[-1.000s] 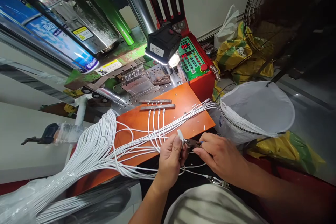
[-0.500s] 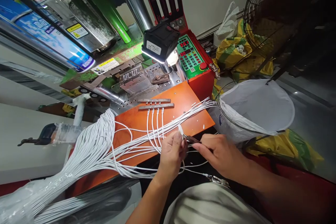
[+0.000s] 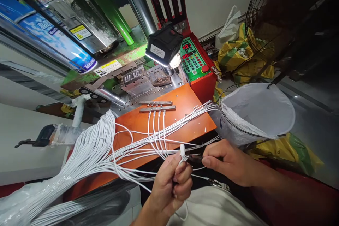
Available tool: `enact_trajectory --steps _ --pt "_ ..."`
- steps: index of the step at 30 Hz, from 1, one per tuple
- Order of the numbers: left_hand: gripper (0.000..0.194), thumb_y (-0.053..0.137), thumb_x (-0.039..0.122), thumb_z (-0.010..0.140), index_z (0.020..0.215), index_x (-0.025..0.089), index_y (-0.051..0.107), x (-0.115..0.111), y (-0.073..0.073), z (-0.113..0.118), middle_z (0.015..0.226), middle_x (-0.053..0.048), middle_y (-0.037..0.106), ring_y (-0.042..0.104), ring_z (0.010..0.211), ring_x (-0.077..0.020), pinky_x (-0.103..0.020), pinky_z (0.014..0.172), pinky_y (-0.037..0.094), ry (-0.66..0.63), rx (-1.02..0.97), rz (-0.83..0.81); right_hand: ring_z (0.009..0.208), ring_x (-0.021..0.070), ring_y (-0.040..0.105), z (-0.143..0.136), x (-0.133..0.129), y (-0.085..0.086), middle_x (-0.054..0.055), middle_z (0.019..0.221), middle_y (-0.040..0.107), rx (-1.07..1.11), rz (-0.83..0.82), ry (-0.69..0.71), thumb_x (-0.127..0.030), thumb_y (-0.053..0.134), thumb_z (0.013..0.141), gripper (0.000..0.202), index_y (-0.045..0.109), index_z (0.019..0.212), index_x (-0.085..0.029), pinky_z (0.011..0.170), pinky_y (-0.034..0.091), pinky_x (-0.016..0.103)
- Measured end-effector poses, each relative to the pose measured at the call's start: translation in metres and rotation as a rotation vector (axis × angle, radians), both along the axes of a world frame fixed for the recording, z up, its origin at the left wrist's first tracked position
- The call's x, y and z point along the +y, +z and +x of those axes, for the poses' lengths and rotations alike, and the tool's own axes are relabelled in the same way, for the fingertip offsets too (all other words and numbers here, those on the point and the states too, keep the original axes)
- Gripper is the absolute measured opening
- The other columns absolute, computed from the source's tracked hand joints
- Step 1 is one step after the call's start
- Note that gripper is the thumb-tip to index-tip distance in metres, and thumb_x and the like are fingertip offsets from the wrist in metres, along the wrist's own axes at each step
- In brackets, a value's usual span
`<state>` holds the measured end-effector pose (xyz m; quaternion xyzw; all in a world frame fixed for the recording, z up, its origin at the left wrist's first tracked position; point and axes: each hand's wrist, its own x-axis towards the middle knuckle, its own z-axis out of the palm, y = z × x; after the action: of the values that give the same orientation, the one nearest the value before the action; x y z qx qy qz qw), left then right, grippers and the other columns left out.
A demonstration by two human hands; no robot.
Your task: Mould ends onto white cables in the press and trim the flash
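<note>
My left hand (image 3: 173, 183) is closed round white cables, with a white moulded plug end (image 3: 182, 150) standing up above the thumb and index finger. Close beside it, my right hand (image 3: 229, 162) grips a dark metal hand tool that looks like pliers (image 3: 195, 158). The tool's tip meets small bright parts at the cable ends by my left fingers; the exact contact is blurred. Behind my hands, a bundle of white cables (image 3: 92, 141) runs across the orange board (image 3: 182, 97). Several cable ends sit in a metal bar fixture (image 3: 157, 108) on that board.
At the back stands a press with a metal mould (image 3: 135, 81) under a black lamp (image 3: 164, 44). A red control box with a green panel (image 3: 193, 58) is to its right. A white-lined bin (image 3: 259, 109) and yellow sacks (image 3: 235, 54) stand at the right. White scraps dot the board.
Both hands have come lower, toward my body and away from the board. My left hand has turned, so the plug end stands more upright. The tool stays in my right hand.
</note>
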<state>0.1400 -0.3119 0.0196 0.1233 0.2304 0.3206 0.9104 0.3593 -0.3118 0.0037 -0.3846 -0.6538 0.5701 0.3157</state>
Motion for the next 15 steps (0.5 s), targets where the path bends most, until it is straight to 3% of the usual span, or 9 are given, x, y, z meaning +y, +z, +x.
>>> enact_trajectory --steps 2,4,9,13,15 --pt "0.051 0.07 0.041 0.099 0.069 0.019 0.036 -0.002 -0.003 -0.002 0.057 0.011 0.025 0.006 0.039 0.0001 -0.011 0.034 0.014 0.011 0.02 0.01 0.066 0.0131 0.048 0.005 0.004 0.002 0.0 0.068 0.055 -0.189 0.26 -0.045 -0.05 0.048 0.109 0.053 0.054 0.067 -0.019 0.065 0.033 0.029" --pt "0.051 0.07 0.042 0.1 0.068 0.02 0.036 -0.006 -0.001 -0.01 0.056 0.011 0.024 0.007 0.039 -0.0002 -0.012 0.034 0.013 0.019 0.03 0.027 0.069 0.0148 0.05 0.015 0.011 0.002 0.002 0.071 0.057 -0.279 0.418 -0.097 -0.048 0.046 0.11 0.051 0.053 0.068 -0.019 0.067 0.034 0.03" --pt "0.054 0.065 0.042 0.102 0.062 0.019 0.036 -0.016 0.013 -0.043 0.052 0.009 0.021 0.009 0.041 -0.0027 -0.014 0.038 0.012 0.265 0.048 0.252 0.061 0.0144 0.043 0.054 0.027 0.003 0.001 0.063 0.047 -0.417 0.464 -0.547 -0.045 0.04 0.112 0.052 0.047 0.065 -0.022 0.062 0.032 0.034" --pt "0.037 0.072 0.046 0.098 0.077 0.018 0.06 -0.002 0.004 -0.04 0.055 0.01 0.024 0.01 0.043 -0.0036 -0.013 0.039 0.015 0.266 0.222 0.288 0.061 0.0132 0.044 0.053 0.022 0.003 0.0 0.067 0.049 -0.405 0.488 -0.373 -0.041 0.05 0.109 0.046 0.046 0.067 -0.022 0.061 0.032 0.032" --pt "0.03 0.073 0.044 0.098 0.086 0.017 0.067 0.007 -0.005 -0.032 0.055 0.011 0.022 0.009 0.044 -0.0039 -0.012 0.039 0.015 0.304 0.269 0.292 0.06 0.0134 0.044 0.049 0.016 0.0 -0.001 0.066 0.048 -0.371 0.433 -0.379 -0.044 0.047 0.11 0.048 0.046 0.067 -0.022 0.06 0.033 0.031"
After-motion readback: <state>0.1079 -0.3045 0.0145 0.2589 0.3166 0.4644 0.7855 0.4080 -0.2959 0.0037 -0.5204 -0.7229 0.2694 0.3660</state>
